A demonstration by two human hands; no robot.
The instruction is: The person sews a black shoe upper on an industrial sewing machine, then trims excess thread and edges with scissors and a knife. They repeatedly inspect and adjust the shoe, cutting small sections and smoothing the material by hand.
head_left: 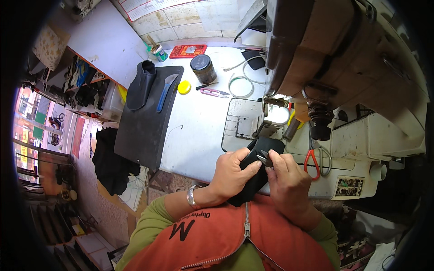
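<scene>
Close to my body, at the table's front edge, my left hand [236, 175] grips a black shoe upper [271, 144] between thumb and fingers. A silver bangle sits on that wrist. Closed around small snips [262, 157], my right hand [287, 180] has their pointed metal blades at the upper, beside my left thumb. Most of the snips' handle is hidden by my fingers. Another black shoe upper [143, 88] lies on a dark cutting mat [140, 131] to the left, next to a knife with a blue handle [163, 97].
A sewing machine [289, 90] towers at the right, its bed just beyond my hands. Red-handled scissors [312, 163] lie right of my right hand. Pink snips [213, 92], a dark jar [203, 70], a yellow lid [184, 87] and a coiled cable [242, 86] are farther back.
</scene>
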